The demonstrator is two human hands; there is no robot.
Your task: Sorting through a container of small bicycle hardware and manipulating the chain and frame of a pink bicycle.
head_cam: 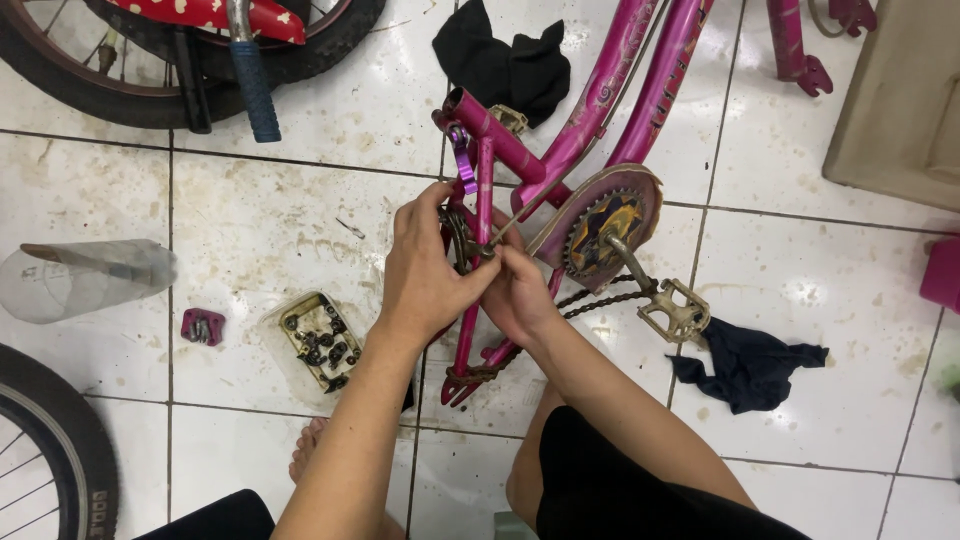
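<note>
Here both our hands, left hand (425,270) & right hand (515,290), were pinched on a thin tool (508,228) at the pink bike frame (480,215), lying on the floor. Risk, we judged: a slip near the chainring (605,232) could nick fingers; small parts could roll off their tray (322,340).

Bicycle frame (590,120): painted metal, glossy pink, scuffed
Chainguard (640,195): worn, dull, edges chipped
Pedal (675,310): bare metal, grimy
Chain (600,298): dark, greasy metal
Parts tray (322,340): tarnished metal, oily bolts
Rags (750,365): black cloth, matt
Floor tiles (250,220): glazed, glossy white, dirt-stained
Tyre (60,440): matt black rubber
</note>
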